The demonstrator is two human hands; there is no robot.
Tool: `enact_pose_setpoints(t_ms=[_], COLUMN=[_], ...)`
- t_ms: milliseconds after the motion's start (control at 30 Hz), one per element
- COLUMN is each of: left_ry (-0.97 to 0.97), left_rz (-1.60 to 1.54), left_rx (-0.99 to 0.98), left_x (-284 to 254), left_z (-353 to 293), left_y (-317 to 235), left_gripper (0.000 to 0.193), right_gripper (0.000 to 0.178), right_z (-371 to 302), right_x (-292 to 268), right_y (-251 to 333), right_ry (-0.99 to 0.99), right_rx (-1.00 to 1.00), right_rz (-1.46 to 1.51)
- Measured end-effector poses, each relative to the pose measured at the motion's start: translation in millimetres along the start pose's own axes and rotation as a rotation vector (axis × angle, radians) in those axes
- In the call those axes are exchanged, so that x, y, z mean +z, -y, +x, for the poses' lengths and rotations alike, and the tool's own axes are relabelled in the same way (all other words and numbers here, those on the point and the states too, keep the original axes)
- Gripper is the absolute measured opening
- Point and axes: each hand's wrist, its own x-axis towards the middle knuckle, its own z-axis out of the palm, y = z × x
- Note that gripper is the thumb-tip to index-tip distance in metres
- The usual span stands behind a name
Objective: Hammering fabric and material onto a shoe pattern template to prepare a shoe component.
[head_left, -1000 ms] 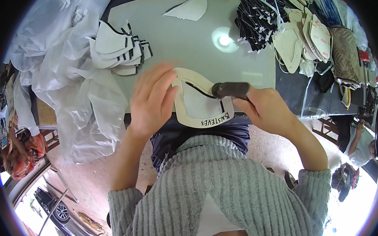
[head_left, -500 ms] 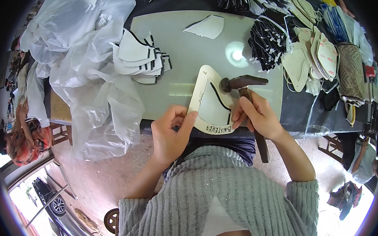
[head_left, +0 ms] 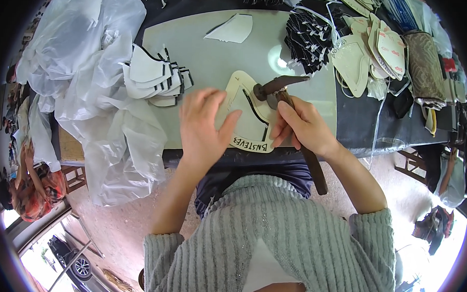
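A cream template frame (head_left: 238, 80) with dark handwriting lies at the table's near edge. Inside its cut-out shows a white piece (head_left: 247, 122) with a black strip along its curved edge. My right hand (head_left: 308, 128) grips a hammer (head_left: 283, 86) by its handle; the dark head rests over or just above the template's right side, and my fingertips reach the template's lower right edge. My left hand (head_left: 206, 127) hangs over the template's left edge, slightly blurred, with fingers apart and nothing in it. It hides part of that edge.
A fanned stack of white pieces (head_left: 151, 76) lies left on the grey board (head_left: 196, 47), with a single white piece (head_left: 232, 29) at its far side. Crumpled plastic sheeting (head_left: 101, 115) hangs off the left. Bundled black strips (head_left: 309, 43) and more templates (head_left: 349, 62) lie to the right.
My left hand has let go of the template's left edge and risen, its fingers spreading. My right hand keeps the hammer. The whole view has shifted a little.
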Motion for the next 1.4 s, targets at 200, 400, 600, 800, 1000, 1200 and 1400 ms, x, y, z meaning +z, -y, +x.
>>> enact_pose_setpoints(t_ms=[200, 400, 600, 800, 1000, 1200, 1400], left_ry=[-0.011, -0.028, -0.172, -0.188, -0.649, -0.712, -0.192], left_rz=[0.057, 0.349, 0.204, -0.102, -0.306, 0.428, 0.012], left_rx=[-0.052, 0.001, -0.017, -0.044, -0.118, -0.055, 0.046], left_x=[1.5, 9.6, 28.8, 20.9, -32.2, -82.3, -34.3], left_z=[6.4, -9.3, -19.1, -12.0, 22.4, 50.1, 92.0], left_y=[7.9, -17.8, -18.7, -21.6, -3.3, 69.8, 39.5], left_gripper=[0.026, 0.028, 0.023, 0.013, 0.013, 0.047, 0.042], right_gripper=[0.038, 0.034, 0.033, 0.032, 0.031, 0.031, 0.031], right_z=[-1.7, -2.4, -0.8, 0.9, -5.9, -5.8, 7.9], right_x=[6.1, 10.6, 11.5, 12.2, 12.6, 5.4, -43.4], right_y=[1.1, -0.1, -3.5, -1.7, -6.4, 2.9, 3.8], right_ry=[-0.040, -0.092, -0.126, -0.137, -0.160, -0.106, -0.204], right_rx=[-0.025, -0.014, -0.033, -0.044, -0.027, -0.030, 0.010], right_rz=[0.027, 0.082, 0.079, 0.092, 0.076, 0.000, -0.039])
